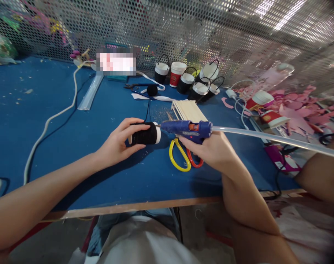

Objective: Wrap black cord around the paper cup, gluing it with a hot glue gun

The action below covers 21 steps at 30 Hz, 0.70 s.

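Observation:
My left hand [125, 137] is closed round a paper cup [145, 135] wound with black yarn, which lies on its side with a white rim facing right. Black yarn runs from the cup back to a small black yarn ball [152, 90]. In my right hand [211, 148] is a blue hot glue gun [183, 128]. Its nozzle points left and meets the cup near the white rim; I cannot tell if it touches. A long clear glue stick [266, 139] sticks out of its back. Scissors [180, 157] with yellow and red handles lie under the glue gun.
Several black-wrapped cups [185, 86] with loop handles stand at the back beside a red cup [175, 75]. Behind the scissors lie wooden sticks [190, 110]. Clear glue sticks [91, 91] and a white cable [61, 115] are on the left. Pink scraps [299, 110] cover the right; another person's arm [320, 176] is there.

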Each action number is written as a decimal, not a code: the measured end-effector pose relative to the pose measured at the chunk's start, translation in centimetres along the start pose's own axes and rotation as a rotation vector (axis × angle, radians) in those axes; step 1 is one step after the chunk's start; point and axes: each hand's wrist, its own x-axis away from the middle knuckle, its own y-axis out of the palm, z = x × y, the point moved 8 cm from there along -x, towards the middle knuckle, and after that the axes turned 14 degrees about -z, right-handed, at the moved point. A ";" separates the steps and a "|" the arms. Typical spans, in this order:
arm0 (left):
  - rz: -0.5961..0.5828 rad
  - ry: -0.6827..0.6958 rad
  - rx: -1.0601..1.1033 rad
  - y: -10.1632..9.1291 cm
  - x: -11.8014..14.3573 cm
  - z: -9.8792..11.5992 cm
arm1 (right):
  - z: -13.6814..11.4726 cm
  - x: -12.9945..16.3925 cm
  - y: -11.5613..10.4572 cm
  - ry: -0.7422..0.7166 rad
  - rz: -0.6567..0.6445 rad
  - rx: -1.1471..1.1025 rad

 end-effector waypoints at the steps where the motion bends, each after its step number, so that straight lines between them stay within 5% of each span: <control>1: 0.008 -0.010 0.019 -0.1 0.0 -0.2 | -0.1 0.1 0.0 0.001 -0.002 0.006; 21: 0.048 -0.170 0.282 0.2 0.1 -3.1 | -0.1 0.5 0.4 0.014 -0.061 0.063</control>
